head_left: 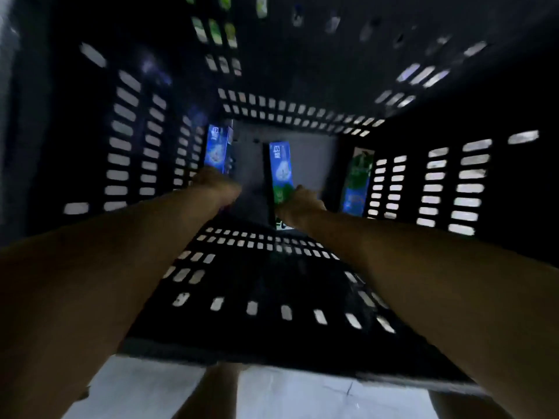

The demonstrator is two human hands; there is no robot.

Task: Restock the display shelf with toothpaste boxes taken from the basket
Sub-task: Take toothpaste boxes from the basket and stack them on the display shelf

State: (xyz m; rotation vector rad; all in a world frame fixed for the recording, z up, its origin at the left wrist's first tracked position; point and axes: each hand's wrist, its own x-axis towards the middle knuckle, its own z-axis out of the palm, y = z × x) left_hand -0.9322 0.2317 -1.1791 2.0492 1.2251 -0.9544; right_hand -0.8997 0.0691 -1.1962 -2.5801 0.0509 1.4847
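Through the head camera I look straight down into a deep black slotted plastic basket (127,152), with both arms reaching towards its grey bottom. Three cartons are in there, and they seem to stand on end or lean.

My right hand (298,205) is wrapped round the lower part of the blue-and-green cardboard toothpaste box (281,167) in the middle. A bit of carton shows below my fist, so I hold it round the body and not by the end. My left hand (216,187) is at the lower end of the blue cardboard toothpaste box (217,148) by the left wall. The picture is smeared there, so I cannot tell whether my fingers have closed on it or only touch it. A third green-and-blue cardboard toothpaste box (358,182) stands against the right wall, apart from both hands.

I judge these boxes to be light and stiff along their length, but the thin card faces would dent under a hard squeeze. The printed surface looks glossy (so perhaps a little slippery). The best hold should be thumb and fingers across the two narrow sides near the middle. The end flaps could pop open, so I would keep off them. The walls are tall, so a straight lift should keep the corners from catching in the slots.

Past the far rim, blurred green and white packs (215,31) show, which I take for the shelf.
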